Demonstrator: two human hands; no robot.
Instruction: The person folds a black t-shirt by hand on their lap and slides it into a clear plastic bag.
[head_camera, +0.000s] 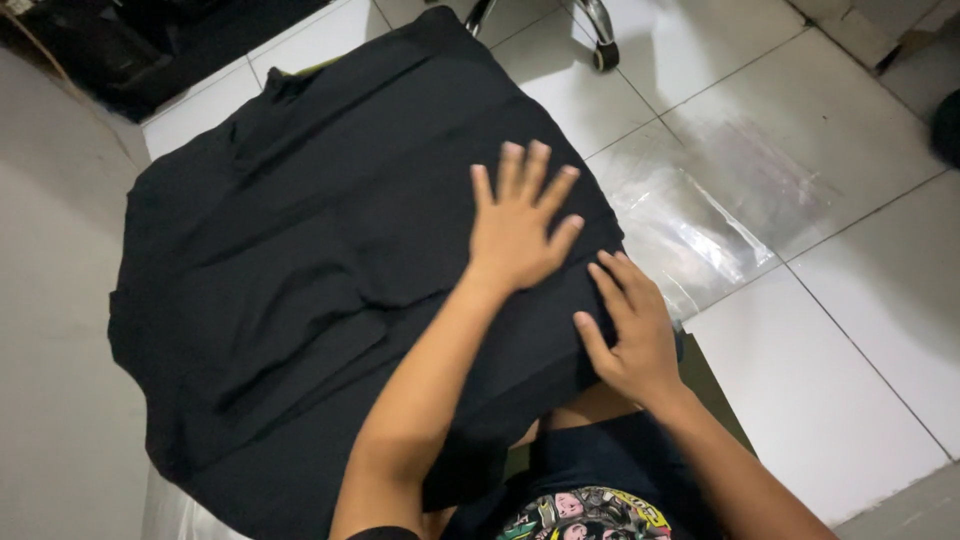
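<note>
A black garment lies spread over a raised flat surface, wrinkled on its left half. My left hand rests flat on the cloth near its right edge, fingers spread apart. My right hand presses on the garment's right edge just below, fingers extended and pointing up-left. Neither hand grips anything. The surface under the cloth is hidden.
A clear plastic bag lies on the white tiled floor to the right. A chair caster and metal leg stand at the top. Dark items sit at the top left. A pale wall runs along the left.
</note>
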